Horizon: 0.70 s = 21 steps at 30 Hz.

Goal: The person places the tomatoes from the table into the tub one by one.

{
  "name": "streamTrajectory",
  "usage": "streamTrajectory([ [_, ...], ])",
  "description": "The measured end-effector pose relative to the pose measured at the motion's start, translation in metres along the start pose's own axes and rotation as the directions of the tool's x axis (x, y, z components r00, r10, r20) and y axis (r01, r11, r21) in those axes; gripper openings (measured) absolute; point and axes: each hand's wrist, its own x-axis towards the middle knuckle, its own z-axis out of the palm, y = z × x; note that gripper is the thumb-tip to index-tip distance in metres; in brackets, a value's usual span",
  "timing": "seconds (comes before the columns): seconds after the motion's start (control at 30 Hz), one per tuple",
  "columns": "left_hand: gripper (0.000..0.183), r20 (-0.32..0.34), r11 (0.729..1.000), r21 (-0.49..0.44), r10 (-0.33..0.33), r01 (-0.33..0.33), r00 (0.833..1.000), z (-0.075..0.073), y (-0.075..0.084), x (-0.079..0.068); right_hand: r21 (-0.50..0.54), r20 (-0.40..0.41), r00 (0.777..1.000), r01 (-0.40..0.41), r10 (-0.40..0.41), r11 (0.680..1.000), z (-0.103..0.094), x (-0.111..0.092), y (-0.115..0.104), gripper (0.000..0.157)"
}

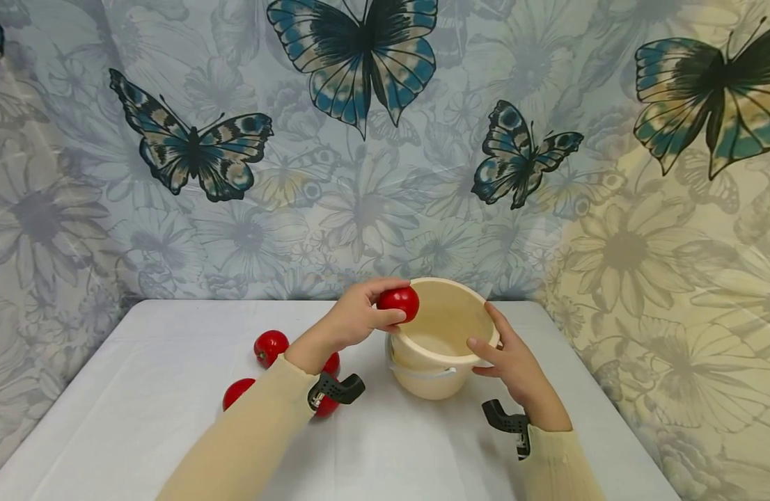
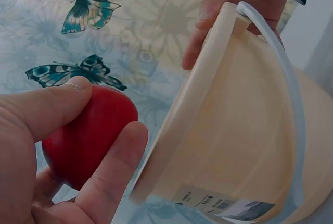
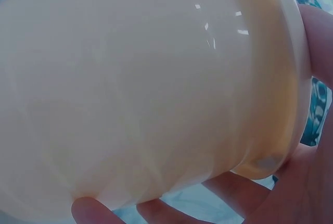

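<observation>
My left hand point(image 1: 360, 309) holds a red apple point(image 1: 400, 304) between thumb and fingers, right at the left rim of a cream plastic bucket point(image 1: 431, 383). In the left wrist view the apple point(image 2: 99, 135) is pinched beside the bucket's tilted rim point(image 2: 182, 104). On the bucket's right side, my right hand point(image 1: 513, 362) grips the rim, with the thumb over the edge. Seen from the right wrist, its fingers point(image 3: 166, 213) spread along the bucket wall point(image 3: 130, 88). The pale handle point(image 1: 422, 374) hangs down against the outside.
More red apples lie on the white table left of the bucket, such as one at the back point(image 1: 271, 346) and one nearer the front point(image 1: 237, 392); others are partly hidden behind my left forearm. A butterfly-patterned cloth point(image 1: 366, 209) hangs behind the table point(image 1: 385, 452).
</observation>
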Motion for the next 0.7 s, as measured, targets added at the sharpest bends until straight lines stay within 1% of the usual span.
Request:
streamTrajectory([
  [0.13, 0.053, 0.006, 1.0, -0.003, 0.003, -0.003, 1.0, 0.005, -0.002, 0.004, -0.003, -0.002, 1.0, 0.001, -0.001, 1.0, 0.0, 0.0, 0.0, 0.088],
  [0.33, 0.054, 0.009, 1.0, -0.009, -0.02, 0.02, 1.0, 0.009, -0.005, 0.009, -0.003, 0.001, 1.0, 0.001, -0.001, 1.0, 0.0, 0.0, 0.0, 0.087],
  [0.5, 0.054, 0.01, 0.999, -0.011, -0.031, 0.031, 0.999, 0.013, -0.004, 0.012, -0.007, -0.006, 1.0, 0.003, -0.003, 1.0, 0.0, 0.0, 0.0, 0.087],
  [0.7, 0.055, -0.004, 0.996, -0.049, -0.075, 0.075, 0.997, 0.014, -0.004, 0.014, -0.006, -0.005, 1.0, 0.001, -0.001, 1.0, 0.0, 0.0, 0.0, 0.087],
])
